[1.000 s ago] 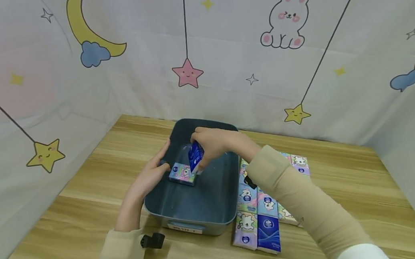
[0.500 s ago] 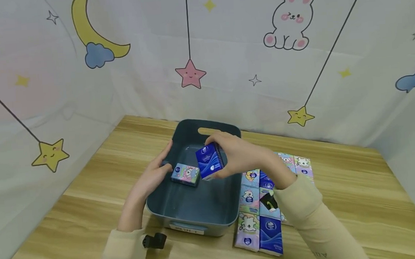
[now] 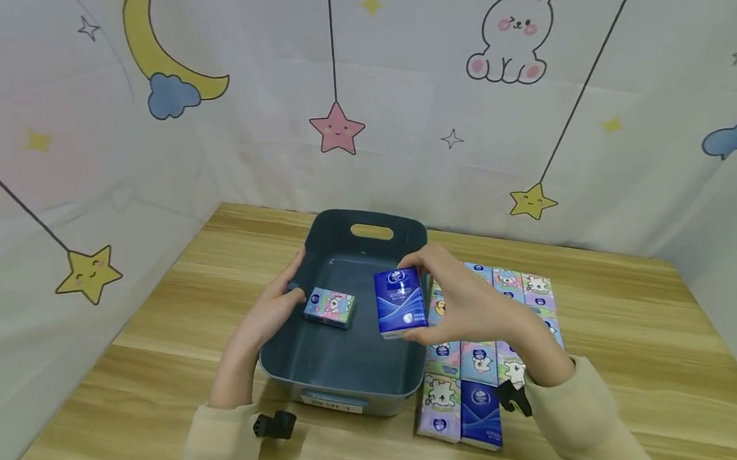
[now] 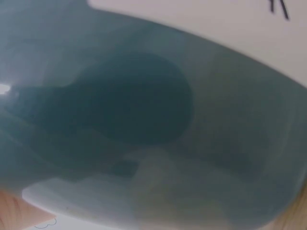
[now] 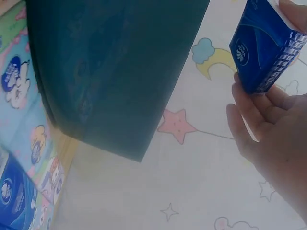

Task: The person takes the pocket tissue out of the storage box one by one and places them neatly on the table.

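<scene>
My right hand (image 3: pixel 470 301) pinches a dark blue tissue pack (image 3: pixel 399 303) by its edges, thumb below and fingers above. The pack's printed front faces the head camera, over the right side of a dark teal plastic bin (image 3: pixel 353 373). In the right wrist view the same blue pack (image 5: pixel 259 45) sits between thumb and fingertips. My left hand (image 3: pixel 266 323) grips the bin's left rim, thumb over the edge. A pastel tissue pack (image 3: pixel 330 307) with a cartoon print lies flat on the bin's floor. The left wrist view is filled by the bin's wall (image 4: pixel 230 115).
Right of the bin, cartoon-printed tissue packs (image 3: pixel 478 361) lie side by side in rows, partly hidden by the right hand. A blue pack (image 3: pixel 480 411) lies at the front. A wooden table (image 3: pixel 633 340) bears everything; a printed cloth (image 3: pixel 416 184) hangs behind.
The right hand has moved the blue pack up and right, away from the pastel one, turning its printed front toward the head camera. The left hand has stayed on the rim.
</scene>
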A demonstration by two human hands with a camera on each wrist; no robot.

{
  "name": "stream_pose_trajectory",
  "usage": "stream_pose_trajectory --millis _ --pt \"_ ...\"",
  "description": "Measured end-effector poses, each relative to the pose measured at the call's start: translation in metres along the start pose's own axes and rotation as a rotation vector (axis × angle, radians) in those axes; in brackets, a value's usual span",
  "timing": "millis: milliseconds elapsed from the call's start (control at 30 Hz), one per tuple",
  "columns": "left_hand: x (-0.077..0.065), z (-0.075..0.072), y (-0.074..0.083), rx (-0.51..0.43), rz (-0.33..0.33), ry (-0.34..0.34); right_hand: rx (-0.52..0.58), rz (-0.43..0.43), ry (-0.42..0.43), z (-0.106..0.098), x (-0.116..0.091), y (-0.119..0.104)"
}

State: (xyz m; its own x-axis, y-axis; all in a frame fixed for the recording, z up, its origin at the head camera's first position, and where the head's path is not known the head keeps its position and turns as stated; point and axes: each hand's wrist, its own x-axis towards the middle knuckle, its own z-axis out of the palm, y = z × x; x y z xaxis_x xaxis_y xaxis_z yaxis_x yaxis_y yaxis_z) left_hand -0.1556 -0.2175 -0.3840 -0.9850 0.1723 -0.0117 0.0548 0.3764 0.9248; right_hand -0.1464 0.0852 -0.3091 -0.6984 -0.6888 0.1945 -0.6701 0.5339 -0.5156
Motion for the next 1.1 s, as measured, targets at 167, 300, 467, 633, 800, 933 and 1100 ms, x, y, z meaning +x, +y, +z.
stream_pose_trajectory --millis 167,300,467,633,800,933,1100 --pt "0.0 -0.001 0.001 -0.001 0.012 -0.007 -0.02 -0.019 0.03 0.0 -0.02 -0.002" --pt "0.0 -0.002 0.002 0.002 0.019 -0.007 -0.037 -0.011 0.056 -0.001 -0.035 -0.004" --pt "0.001 -0.001 0.003 0.01 0.015 -0.011 -0.069 -0.012 0.072 -0.002 -0.056 -0.002" --pt "0.0 0.0 0.002 0.011 0.011 -0.013 -0.149 0.029 0.1 0.001 -0.081 0.003" --pt "-0.001 0.001 0.001 0.016 0.001 -0.018 -0.265 0.027 0.153 0.008 -0.105 0.009" --pt "-0.002 0.0 0.001 0.013 0.0 -0.019 -0.276 0.075 0.173 0.015 -0.12 0.012" --pt "0.0 -0.001 0.001 0.01 0.008 -0.019 -0.233 0.184 0.181 0.022 -0.137 0.016"
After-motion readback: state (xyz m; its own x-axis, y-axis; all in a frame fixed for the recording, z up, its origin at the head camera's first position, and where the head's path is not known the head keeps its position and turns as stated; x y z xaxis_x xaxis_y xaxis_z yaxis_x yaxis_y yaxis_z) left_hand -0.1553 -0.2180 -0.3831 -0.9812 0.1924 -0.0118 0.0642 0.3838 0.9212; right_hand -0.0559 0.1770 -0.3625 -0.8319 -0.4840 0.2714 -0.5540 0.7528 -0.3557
